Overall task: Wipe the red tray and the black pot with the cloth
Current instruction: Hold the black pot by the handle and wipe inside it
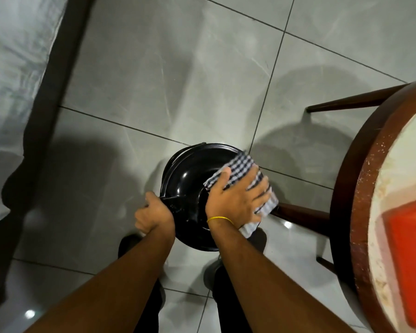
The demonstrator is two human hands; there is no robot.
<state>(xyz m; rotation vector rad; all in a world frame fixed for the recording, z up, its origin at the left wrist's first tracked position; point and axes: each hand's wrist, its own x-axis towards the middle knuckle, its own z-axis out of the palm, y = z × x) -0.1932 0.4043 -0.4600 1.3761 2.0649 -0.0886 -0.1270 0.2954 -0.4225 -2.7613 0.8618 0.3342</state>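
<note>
Round table (360, 188) at right carries the red tray (408, 255) near its edge — wiped or not, hard to tell. Black pot (192, 174) is held over the floor: left hand (154, 215) clamped on its handle, right hand (238, 200) pressing the checked cloth (243, 164) flat on its rim — wiping underway

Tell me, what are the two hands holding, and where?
The left hand grips the black pot by its handle. The right hand presses the checked cloth flat against the pot's rim.

Grey tiled floor (202, 68), glossy, dark grout lines. Round wooden table (360, 188) at right: dark brown rim, pale worn top, splayed legs. Dark wooden frame (58, 80) runs diagonally at left, pale sheet (10, 68) beyond it.
</note>
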